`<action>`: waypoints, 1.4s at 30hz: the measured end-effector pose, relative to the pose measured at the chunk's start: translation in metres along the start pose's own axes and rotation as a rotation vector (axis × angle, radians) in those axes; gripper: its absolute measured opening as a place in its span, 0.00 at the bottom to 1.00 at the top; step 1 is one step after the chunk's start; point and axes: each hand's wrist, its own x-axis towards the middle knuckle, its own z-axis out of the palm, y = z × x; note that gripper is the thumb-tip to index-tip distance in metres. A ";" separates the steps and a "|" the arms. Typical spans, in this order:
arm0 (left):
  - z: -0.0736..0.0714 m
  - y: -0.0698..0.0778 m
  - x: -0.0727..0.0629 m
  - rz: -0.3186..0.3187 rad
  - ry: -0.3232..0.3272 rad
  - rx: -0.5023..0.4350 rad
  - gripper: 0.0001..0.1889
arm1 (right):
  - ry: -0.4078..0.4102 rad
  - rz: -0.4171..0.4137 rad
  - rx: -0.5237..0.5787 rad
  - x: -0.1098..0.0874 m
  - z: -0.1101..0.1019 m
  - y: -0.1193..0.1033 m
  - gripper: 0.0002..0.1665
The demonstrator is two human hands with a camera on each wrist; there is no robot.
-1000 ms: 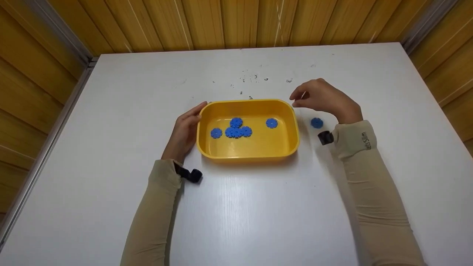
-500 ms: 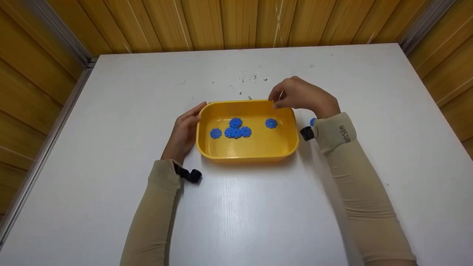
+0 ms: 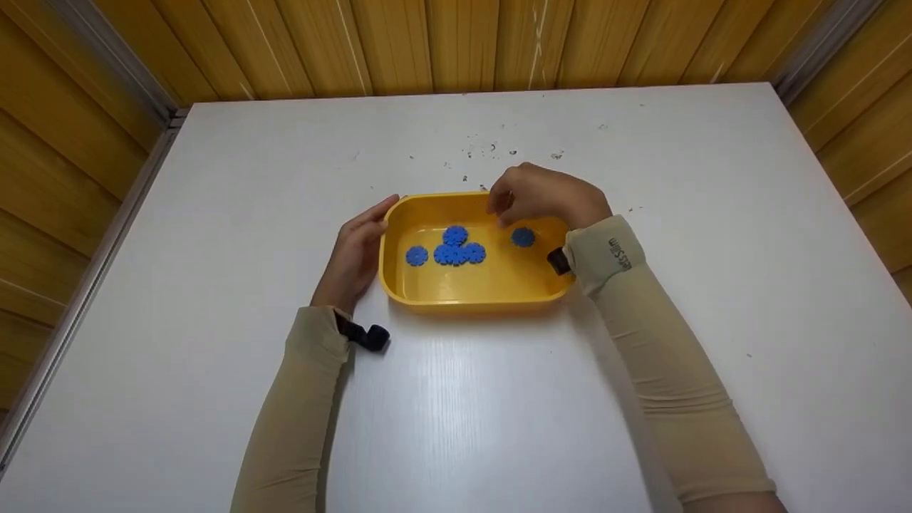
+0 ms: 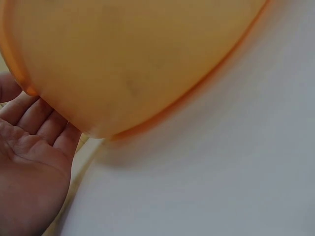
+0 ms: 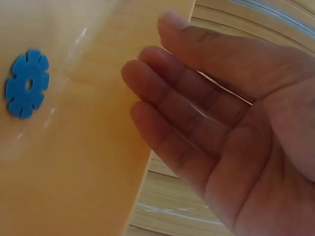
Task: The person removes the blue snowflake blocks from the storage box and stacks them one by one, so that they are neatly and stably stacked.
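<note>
Several flat blue notched discs (image 3: 455,254) lie on the floor of a yellow plastic tub (image 3: 474,302), most of them bunched left of centre. One disc (image 3: 523,237) sits apart near the tub's right end. My left hand (image 3: 356,255) grips the tub's left end, its thumb at the rim and its fingers along the outer wall. Over the far right part of the tub hovers my right hand (image 3: 545,196), fingers loosely bent. In the right wrist view, thumb and fingers are apart with nothing visible between them, and a blue disc (image 5: 27,83) shows beyond the fingertips.
The tub stands on a white table (image 3: 442,413) with small dark marks beyond the tub. Yellow wood-patterned panels (image 3: 463,46) rise behind the far edge and at both sides. A black wrist camera (image 3: 559,261) hangs over the tub's right end.
My right hand has moved left from beside the tub to over it. The disc on the table to the right is now hidden by that arm. The left hand and tub stay put.
</note>
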 end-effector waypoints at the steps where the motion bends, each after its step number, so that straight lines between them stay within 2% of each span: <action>1: 0.000 0.000 0.000 0.000 0.002 -0.001 0.25 | -0.008 0.003 -0.001 0.002 0.001 -0.001 0.17; 13: 0.001 0.003 -0.001 -0.008 -0.007 -0.004 0.26 | -0.049 -0.025 -0.033 0.019 0.023 -0.011 0.14; 25: 0.002 0.003 0.000 -0.016 -0.001 -0.004 0.26 | -0.092 0.029 -0.031 0.028 0.035 -0.019 0.15; 29: 0.001 0.004 0.000 -0.010 -0.003 -0.009 0.26 | -0.087 0.019 -0.034 0.030 0.037 -0.020 0.12; 33: 0.001 0.005 0.001 -0.014 0.001 -0.022 0.25 | -0.081 0.021 -0.011 0.030 0.039 -0.021 0.09; 42: 0.002 0.003 0.000 -0.016 0.007 -0.028 0.25 | -0.092 0.100 0.068 0.025 0.040 -0.022 0.04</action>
